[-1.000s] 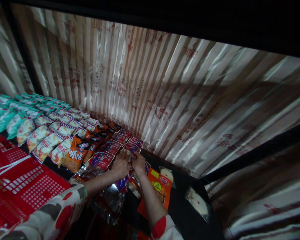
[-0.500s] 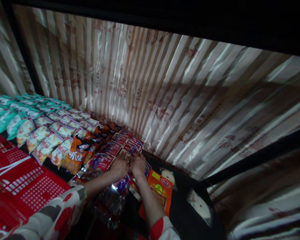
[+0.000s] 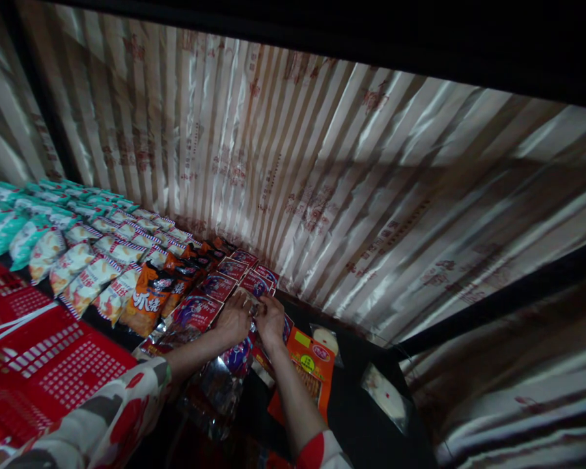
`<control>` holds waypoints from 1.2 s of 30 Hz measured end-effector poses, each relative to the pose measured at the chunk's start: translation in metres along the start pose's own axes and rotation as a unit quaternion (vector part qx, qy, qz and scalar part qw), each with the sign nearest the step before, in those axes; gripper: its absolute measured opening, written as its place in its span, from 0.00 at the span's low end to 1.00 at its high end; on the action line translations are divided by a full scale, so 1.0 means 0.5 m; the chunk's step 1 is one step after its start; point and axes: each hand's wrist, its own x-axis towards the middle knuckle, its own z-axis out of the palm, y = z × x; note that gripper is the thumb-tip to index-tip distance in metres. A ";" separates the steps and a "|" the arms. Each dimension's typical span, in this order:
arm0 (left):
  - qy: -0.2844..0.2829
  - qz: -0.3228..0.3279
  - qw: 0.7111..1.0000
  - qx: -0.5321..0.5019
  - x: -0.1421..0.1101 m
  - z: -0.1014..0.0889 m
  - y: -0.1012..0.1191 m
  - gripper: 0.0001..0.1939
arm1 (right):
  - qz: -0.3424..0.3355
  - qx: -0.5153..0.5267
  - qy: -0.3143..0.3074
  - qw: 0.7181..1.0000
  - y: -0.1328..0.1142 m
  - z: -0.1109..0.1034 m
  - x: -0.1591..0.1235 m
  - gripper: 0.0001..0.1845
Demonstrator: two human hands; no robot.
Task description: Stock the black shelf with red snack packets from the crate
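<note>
My left hand (image 3: 234, 319) and my right hand (image 3: 271, 320) sit side by side on a dark shelf, fingers curled down on a red and purple snack packet (image 3: 255, 284) in a row of such packets. Both hands press or pinch its near edge; what lies under the fingers is hidden. More red and purple packets (image 3: 195, 312) lie to the left of my left hand. A shiny silver-backed packet (image 3: 224, 381) lies under my forearms. An orange packet (image 3: 307, 368) lies just right of my right wrist.
Rows of orange (image 3: 149, 301), white-and-red (image 3: 90, 283) and teal (image 3: 10, 228) snack packets fill the shelf to the left. A red plastic basket (image 3: 43, 371) stands at the lower left. Two clear packs with white rounds (image 3: 385, 397) lie at the right. A striped satin cloth (image 3: 322, 182) hangs behind.
Both hands stay on the same packet with only slight finger shifts. The view has drifted a little.
</note>
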 end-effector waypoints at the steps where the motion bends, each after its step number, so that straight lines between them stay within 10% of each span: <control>1: -0.001 -0.001 1.000 0.001 0.000 0.000 0.000 0.22 | 0.005 0.004 0.006 1.000 0.002 -0.003 -0.002 0.18; 15: 0.010 0.006 1.000 0.011 -0.018 -0.029 0.023 0.22 | 0.045 0.091 0.074 0.992 0.018 -0.065 -0.069 0.17; 28: 0.044 0.074 0.996 0.010 -0.360 0.004 0.033 0.23 | 0.127 0.211 0.058 0.967 -0.017 -0.109 -0.313 0.18; 36: 0.003 0.058 0.995 0.078 -0.384 -0.003 0.032 0.21 | 0.112 0.169 -0.024 0.979 -0.037 -0.077 -0.406 0.20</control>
